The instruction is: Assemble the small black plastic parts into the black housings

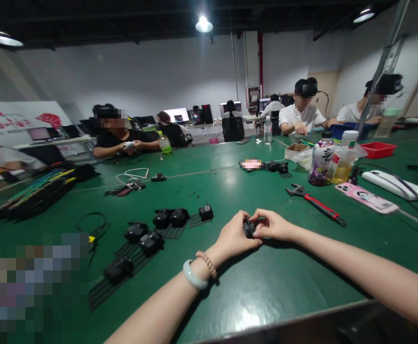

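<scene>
Both my hands meet over the green table [273, 282] and grip one small black round part [248, 228]. My left hand [235, 237], with a pale bangle and a bead bracelet on the wrist, wraps its fingers around the part from the left. From the right, my right hand [274, 225] pinches the same part with thumb and fingers. Most of the part is hidden between the fingers. Several similar black parts [151, 241] lie on flat black strips to my left.
A red-handled adjustable wrench [314, 203] lies right of my hands. A pink phone [367, 197], a white power strip [395, 184], bottles [321, 160] and a red tray [378, 149] stand at the right. Coloured cable bundles [33, 193] lie far left. Other people sit at the far side.
</scene>
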`<state>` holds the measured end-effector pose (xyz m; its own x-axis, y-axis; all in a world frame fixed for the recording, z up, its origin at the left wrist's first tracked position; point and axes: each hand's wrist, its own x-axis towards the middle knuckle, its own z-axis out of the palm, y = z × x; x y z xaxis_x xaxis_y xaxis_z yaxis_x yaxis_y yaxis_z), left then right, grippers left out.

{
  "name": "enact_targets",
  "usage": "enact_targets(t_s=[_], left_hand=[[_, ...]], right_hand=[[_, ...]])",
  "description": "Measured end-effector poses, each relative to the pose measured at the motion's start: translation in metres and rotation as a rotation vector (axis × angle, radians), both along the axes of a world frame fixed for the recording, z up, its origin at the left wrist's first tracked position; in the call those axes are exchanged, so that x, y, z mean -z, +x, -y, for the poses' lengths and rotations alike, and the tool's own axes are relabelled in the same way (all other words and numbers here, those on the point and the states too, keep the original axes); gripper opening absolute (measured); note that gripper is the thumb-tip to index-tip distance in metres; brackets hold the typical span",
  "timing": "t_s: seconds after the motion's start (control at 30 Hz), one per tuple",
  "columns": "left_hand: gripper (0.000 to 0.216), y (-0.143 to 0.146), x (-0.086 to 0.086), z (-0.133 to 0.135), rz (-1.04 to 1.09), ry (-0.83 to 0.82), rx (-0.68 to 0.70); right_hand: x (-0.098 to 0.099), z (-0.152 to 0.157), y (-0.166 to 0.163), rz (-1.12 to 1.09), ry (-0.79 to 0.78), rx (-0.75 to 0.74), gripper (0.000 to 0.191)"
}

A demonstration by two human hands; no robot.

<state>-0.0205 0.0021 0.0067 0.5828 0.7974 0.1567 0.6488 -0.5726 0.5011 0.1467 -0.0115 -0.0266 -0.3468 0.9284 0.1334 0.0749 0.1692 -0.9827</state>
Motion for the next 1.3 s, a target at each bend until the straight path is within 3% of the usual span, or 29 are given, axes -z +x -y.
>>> enact_targets(t_s=[0.77,1.1,1.3], left_hand=[[0.06,-0.0045,0.0023,-0.0026,-0.004,0.038,0.055],[0.064,-0.0038,0.0032,-0.0038,0.03,0.02,0.075],[0.064,-0.0023,0.0045,-0.0011,0.07,0.171,0.044]], right_hand=[[-0.0017,-0.0054,0.0009,0.067,0.045,-0.048,0.031],[-0.0014,-0.0077,0.0071,0.049,0.088,-0.126,0.042],[-0.003,-0.0039,0.0067,0.036,0.085,-0.089,0.034]])
